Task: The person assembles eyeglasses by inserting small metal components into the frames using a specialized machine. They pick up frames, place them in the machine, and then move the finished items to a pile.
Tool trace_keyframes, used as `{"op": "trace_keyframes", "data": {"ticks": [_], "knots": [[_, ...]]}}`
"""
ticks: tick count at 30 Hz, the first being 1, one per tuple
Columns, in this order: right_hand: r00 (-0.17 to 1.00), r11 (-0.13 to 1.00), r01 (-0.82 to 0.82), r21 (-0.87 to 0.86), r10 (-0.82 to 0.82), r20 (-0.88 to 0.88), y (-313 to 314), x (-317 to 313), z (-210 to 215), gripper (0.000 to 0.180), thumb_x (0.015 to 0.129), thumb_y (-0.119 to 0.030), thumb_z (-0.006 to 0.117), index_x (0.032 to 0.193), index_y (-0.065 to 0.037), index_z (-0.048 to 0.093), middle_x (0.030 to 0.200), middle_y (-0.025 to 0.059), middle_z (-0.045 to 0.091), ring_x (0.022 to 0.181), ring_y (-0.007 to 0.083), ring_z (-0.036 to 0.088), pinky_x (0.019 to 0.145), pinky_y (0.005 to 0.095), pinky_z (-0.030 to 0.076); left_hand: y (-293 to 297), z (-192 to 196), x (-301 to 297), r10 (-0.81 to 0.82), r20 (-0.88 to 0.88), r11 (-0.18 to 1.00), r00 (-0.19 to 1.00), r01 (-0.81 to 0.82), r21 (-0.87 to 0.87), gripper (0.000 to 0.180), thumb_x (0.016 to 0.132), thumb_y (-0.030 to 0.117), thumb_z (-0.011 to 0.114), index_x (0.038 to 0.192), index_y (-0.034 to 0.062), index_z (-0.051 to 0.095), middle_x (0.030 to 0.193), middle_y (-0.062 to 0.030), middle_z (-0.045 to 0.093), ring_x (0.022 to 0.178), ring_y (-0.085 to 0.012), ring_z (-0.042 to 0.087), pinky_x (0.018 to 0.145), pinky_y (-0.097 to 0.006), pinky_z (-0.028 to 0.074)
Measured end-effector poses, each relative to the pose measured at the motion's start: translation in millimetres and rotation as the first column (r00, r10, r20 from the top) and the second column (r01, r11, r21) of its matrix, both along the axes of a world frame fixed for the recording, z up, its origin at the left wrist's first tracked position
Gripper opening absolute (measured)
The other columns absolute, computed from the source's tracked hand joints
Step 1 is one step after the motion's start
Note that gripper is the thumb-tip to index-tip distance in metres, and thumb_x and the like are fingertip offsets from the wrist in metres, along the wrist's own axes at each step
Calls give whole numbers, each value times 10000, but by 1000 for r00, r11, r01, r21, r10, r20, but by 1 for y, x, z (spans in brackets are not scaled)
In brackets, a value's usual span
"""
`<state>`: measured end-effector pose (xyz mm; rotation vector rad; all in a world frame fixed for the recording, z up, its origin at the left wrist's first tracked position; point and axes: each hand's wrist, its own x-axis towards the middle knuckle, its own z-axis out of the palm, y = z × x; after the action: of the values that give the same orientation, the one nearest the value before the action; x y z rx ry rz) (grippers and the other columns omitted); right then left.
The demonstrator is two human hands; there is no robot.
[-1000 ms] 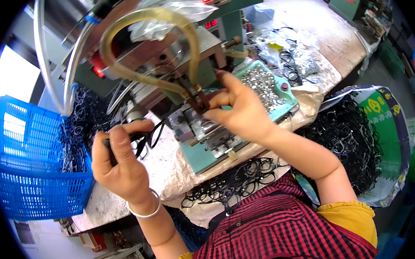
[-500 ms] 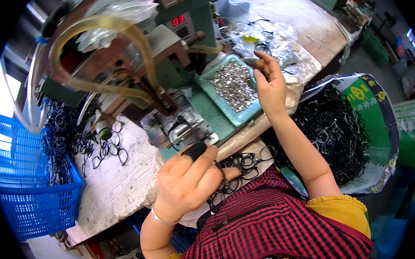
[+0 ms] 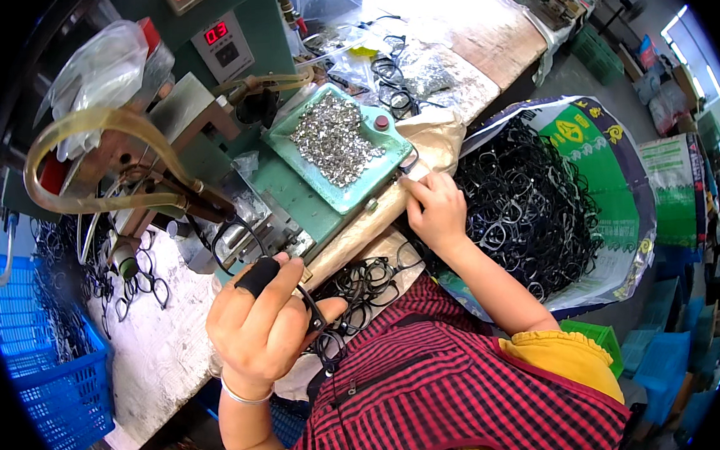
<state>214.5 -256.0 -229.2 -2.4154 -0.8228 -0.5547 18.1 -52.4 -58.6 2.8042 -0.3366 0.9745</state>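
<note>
My left hand (image 3: 261, 330) is raised close to my chest, shut on a black eyeglass frame (image 3: 314, 314); its forefinger wears a black finger cot. It hovers just in front of the green press machine (image 3: 288, 198). My right hand (image 3: 437, 212) rests with curled fingers on the cloth-covered bench edge, below a green tray (image 3: 389, 153) of small silver metal parts. Whether it pinches anything is hidden. A big open sack of black eyeglass frames (image 3: 532, 206) lies right beside it.
A heap of black frames (image 3: 367, 278) lies at the bench edge by my lap, more frames (image 3: 137, 280) on the bench at left. A yellowish hose (image 3: 82, 126) loops over the machine. A blue basket (image 3: 57, 392) stands at left, green and blue crates (image 3: 656, 355) at right.
My left hand has dropped from beside the machine to in front of my chest with a frame. My right hand left the machine, passed over the parts tray and came down to the bench edge.
</note>
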Motion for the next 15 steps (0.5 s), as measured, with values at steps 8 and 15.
{"op": "trace_keyframes", "data": {"ticks": [8, 15], "knots": [[996, 968, -36, 248, 56, -74, 1, -9, -12, 182, 792, -70, 698, 963, -104, 750, 826, 65, 615, 830, 292, 603, 684, 415, 473, 61, -81, -82, 412, 330, 911, 849, -397, -117, 403, 1003, 233, 578, 1313, -24, 562, 1287, -225, 639, 1167, -385, 628, 1048, -477, 470], [993, 965, -14, 262, 43, -106, 6, -1, -11, 82, 785, -94, 726, 867, -98, 728, 835, 65, 626, 850, 299, 613, 717, 416, 488, 275, -132, -107, 890, -216, 394, 402, -915, -81, 386, 912, 287, 706, 1167, 1, 658, 1074, -197, 626, 887, -372, 613, 807, -428, 507]]}}
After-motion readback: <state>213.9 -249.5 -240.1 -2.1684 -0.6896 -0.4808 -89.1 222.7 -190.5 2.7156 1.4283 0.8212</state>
